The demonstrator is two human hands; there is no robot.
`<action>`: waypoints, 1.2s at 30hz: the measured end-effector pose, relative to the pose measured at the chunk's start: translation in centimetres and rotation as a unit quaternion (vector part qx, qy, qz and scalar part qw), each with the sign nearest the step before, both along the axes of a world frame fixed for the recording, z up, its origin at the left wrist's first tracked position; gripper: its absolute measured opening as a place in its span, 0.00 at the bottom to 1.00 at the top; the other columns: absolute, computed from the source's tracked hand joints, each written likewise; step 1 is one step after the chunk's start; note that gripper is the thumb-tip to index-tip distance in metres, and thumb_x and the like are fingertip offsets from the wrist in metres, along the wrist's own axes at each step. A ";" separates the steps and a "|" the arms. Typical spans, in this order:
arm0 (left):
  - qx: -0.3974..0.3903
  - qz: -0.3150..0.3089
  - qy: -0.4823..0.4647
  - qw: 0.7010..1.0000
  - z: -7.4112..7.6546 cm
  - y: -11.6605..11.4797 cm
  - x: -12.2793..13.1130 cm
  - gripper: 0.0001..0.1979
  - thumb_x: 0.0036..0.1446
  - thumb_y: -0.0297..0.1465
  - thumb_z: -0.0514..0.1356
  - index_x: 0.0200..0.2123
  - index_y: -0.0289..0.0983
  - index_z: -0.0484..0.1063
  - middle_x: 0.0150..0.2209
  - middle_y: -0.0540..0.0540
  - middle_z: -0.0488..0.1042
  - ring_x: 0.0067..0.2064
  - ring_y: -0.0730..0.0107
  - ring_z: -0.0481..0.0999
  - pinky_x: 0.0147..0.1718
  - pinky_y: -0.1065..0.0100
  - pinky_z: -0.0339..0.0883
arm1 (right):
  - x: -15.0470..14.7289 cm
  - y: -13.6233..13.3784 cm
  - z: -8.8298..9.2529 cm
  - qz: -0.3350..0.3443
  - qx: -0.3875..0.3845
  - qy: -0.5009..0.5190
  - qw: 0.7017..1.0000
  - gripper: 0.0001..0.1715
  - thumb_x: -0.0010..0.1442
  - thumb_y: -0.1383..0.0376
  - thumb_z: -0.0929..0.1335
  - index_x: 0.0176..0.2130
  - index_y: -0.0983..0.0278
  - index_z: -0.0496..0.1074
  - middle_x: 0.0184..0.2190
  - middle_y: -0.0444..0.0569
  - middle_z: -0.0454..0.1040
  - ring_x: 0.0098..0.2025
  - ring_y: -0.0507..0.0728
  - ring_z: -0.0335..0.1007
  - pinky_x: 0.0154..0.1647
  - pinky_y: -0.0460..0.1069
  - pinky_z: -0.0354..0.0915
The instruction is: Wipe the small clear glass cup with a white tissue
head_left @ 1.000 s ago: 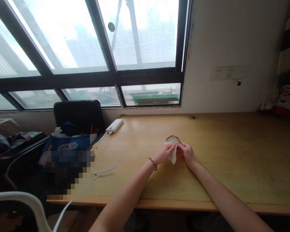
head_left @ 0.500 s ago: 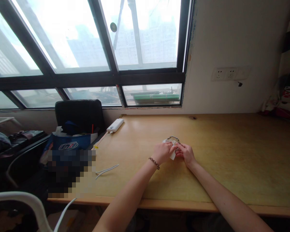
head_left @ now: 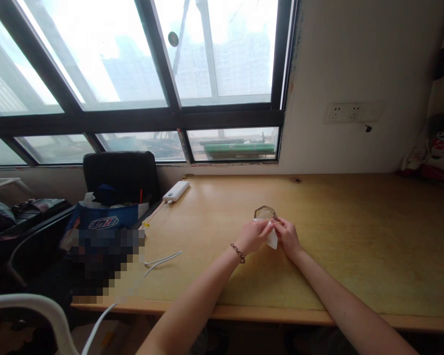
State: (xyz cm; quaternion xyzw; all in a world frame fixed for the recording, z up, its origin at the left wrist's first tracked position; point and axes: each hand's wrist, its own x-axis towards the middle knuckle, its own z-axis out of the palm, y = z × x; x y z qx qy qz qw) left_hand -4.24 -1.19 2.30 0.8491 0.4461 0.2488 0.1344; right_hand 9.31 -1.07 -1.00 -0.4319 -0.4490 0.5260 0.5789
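- The left hand (head_left: 254,236), near the middle of the frame, has its fingers closed on a white tissue (head_left: 272,240) – one corner hangs down between the two hands.
- The right hand (head_left: 289,236), just beside it, pinches the right end of a thin dark loop (head_left: 265,207); the fingertips of both hands meet around the tissue.
- The loop stands out beyond the fingers, right of the frame's centre, above the desk (head_left: 355,246) – too small to tell exactly what it is.
- A chain bracelet (head_left: 238,253) circles the left wrist.
- Left of centre, a white power bank (head_left: 176,191) lies at the desk's far left edge, with a cable (head_left: 166,258) nearer the person.
- At the left of the frame, a blue bag (head_left: 107,219) sits on a black chair (head_left: 122,172).
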 end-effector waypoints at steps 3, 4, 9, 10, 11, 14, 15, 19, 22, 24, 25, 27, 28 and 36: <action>0.010 0.002 0.020 1.000 0.2 -0.2 0.0 0.22 0.61 0.41 0.40 0.33 0.37 0.69 0.27 0.48 0.72 0.27 0.72 0.68 0.25 0.73 0.54 | 0.0 0.0 0.0 0.004 -0.003 -0.001 1.000 0.21 0.43 0.53 0.69 0.30 0.67 0.70 0.23 0.46 0.73 0.23 0.54 0.68 0.23 0.46 0.63; 0.018 0.007 0.028 0.999 0.2 -0.3 -0.1 0.21 0.61 0.41 0.40 0.35 0.38 0.69 0.29 0.47 0.72 0.29 0.71 0.69 0.26 0.73 0.55 | 0.0 0.0 0.0 0.005 -0.004 0.000 1.000 0.21 0.43 0.53 0.69 0.30 0.67 0.71 0.23 0.47 0.74 0.24 0.55 0.68 0.23 0.46 0.64; 0.056 0.047 0.061 0.995 0.5 -0.5 -0.2 0.19 0.61 0.41 0.40 0.43 0.40 0.64 0.36 0.45 0.72 0.34 0.68 0.72 0.29 0.71 0.57 | -0.2 0.1 -0.2 0.002 -0.002 0.015 1.000 0.21 0.44 0.53 0.69 0.32 0.67 0.71 0.25 0.46 0.74 0.25 0.55 0.70 0.25 0.47 0.66; 0.059 0.053 0.068 0.995 0.5 -0.5 -0.2 0.19 0.61 0.41 0.40 0.42 0.39 0.65 0.36 0.45 0.72 0.34 0.67 0.72 0.28 0.71 0.57 | -0.2 0.1 -0.2 0.000 -0.002 0.018 1.000 0.20 0.44 0.53 0.69 0.32 0.67 0.71 0.24 0.46 0.74 0.25 0.55 0.70 0.25 0.47 0.66; 0.062 0.056 0.074 0.994 0.4 -0.5 -0.1 0.20 0.61 0.42 0.40 0.39 0.39 0.66 0.35 0.45 0.73 0.33 0.68 0.71 0.28 0.71 0.57 | -0.2 0.1 -0.2 -0.003 -0.003 0.021 1.000 0.20 0.44 0.54 0.69 0.33 0.67 0.71 0.24 0.46 0.74 0.25 0.55 0.70 0.24 0.47 0.66; 0.065 0.050 0.081 0.993 0.1 -0.4 0.0 0.21 0.60 0.42 0.40 0.31 0.37 0.67 0.30 0.46 0.72 0.29 0.70 0.70 0.26 0.72 0.55 | -0.2 0.0 -0.1 -0.018 -0.005 0.025 1.000 0.19 0.44 0.54 0.69 0.31 0.66 0.70 0.23 0.46 0.74 0.23 0.55 0.69 0.23 0.46 0.66; 0.065 0.046 0.079 0.994 0.0 -0.4 0.0 0.21 0.60 0.41 0.41 0.29 0.37 0.66 0.28 0.46 0.72 0.28 0.71 0.69 0.25 0.73 0.54 | -0.2 -0.1 -0.1 -0.023 -0.006 0.024 0.999 0.19 0.44 0.54 0.69 0.30 0.66 0.70 0.22 0.46 0.74 0.23 0.55 0.69 0.23 0.47 0.66; 0.080 0.027 0.068 0.994 -0.1 -0.1 -0.1 0.20 0.60 0.41 0.43 0.25 0.36 0.65 0.25 0.47 0.70 0.25 0.74 0.66 0.24 0.74 0.53 | -0.2 -0.2 0.2 -0.021 -0.007 0.026 0.999 0.19 0.43 0.53 0.69 0.29 0.66 0.70 0.21 0.45 0.73 0.22 0.55 0.69 0.22 0.47 0.66; 0.107 0.022 0.079 0.991 0.2 0.1 -0.5 0.19 0.60 0.40 0.44 0.26 0.36 0.65 0.27 0.47 0.70 0.26 0.74 0.67 0.24 0.74 0.53 | -0.3 -0.3 0.2 -0.018 -0.006 0.024 1.000 0.20 0.44 0.53 0.70 0.31 0.67 0.70 0.22 0.46 0.73 0.22 0.55 0.69 0.22 0.47 0.66; 0.121 0.032 0.097 0.987 0.4 0.1 -0.7 0.19 0.60 0.40 0.43 0.27 0.36 0.66 0.29 0.47 0.70 0.27 0.74 0.67 0.24 0.73 0.53 | -0.4 -0.2 0.2 -0.021 -0.005 0.015 1.000 0.21 0.44 0.54 0.70 0.32 0.68 0.70 0.22 0.47 0.74 0.22 0.54 0.69 0.21 0.46 0.66; 0.125 0.042 0.107 0.985 0.5 0.1 -0.8 0.19 0.60 0.40 0.42 0.28 0.36 0.66 0.29 0.46 0.71 0.27 0.73 0.68 0.24 0.73 0.53 | -0.4 -0.2 0.2 -0.024 -0.005 0.009 1.000 0.21 0.43 0.54 0.70 0.32 0.68 0.70 0.22 0.47 0.73 0.21 0.54 0.69 0.21 0.46 0.66; 0.129 0.066 0.124 0.982 0.6 0.1 -0.8 0.20 0.61 0.39 0.41 0.29 0.36 0.67 0.30 0.45 0.71 0.27 0.72 0.68 0.23 0.72 0.53 | -0.4 -0.2 0.2 -0.031 -0.002 0.000 1.000 0.22 0.43 0.54 0.70 0.32 0.68 0.70 0.21 0.47 0.73 0.20 0.54 0.68 0.20 0.46 0.66; 0.130 0.077 0.130 0.980 0.6 0.1 -0.8 0.20 0.61 0.39 0.41 0.29 0.36 0.67 0.30 0.44 0.71 0.27 0.72 0.69 0.23 0.72 0.53 | -0.4 -0.2 0.3 -0.036 -0.001 -0.003 0.999 0.22 0.43 0.53 0.70 0.32 0.68 0.70 0.21 0.47 0.73 0.19 0.54 0.68 0.19 0.46 0.66; 0.145 0.121 0.104 0.976 0.2 0.2 -0.7 0.17 0.61 0.37 0.40 0.44 0.39 0.65 0.38 0.44 0.73 0.31 0.69 0.72 0.24 0.72 0.55 | -0.1 -0.1 0.5 -0.042 0.007 0.001 0.999 0.20 0.44 0.53 0.69 0.30 0.68 0.70 0.21 0.47 0.73 0.19 0.53 0.68 0.18 0.46 0.66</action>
